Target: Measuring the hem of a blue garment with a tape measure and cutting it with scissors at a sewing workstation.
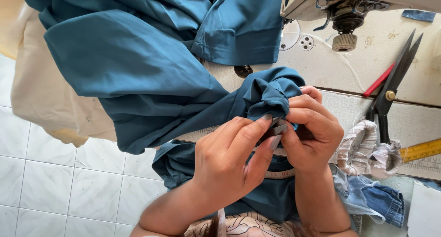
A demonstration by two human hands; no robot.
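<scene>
I had both hands on the teal cloth (151, 76), which lay bunched over the table (413, 117) edge before the sewing machine (349, 7). My left hand (229, 161) was pinched shut on a fold; my right hand (312, 131) was clamped on the gathered bunch beside it, fingertips touching. Scissors (390, 94) lay just right.

Sewing workshop: sewing machine (349, 7), tailor's shears (390, 90) (cloth-wrapped handles), yellow ruler (420, 150) on worktable (349, 67).
</scene>
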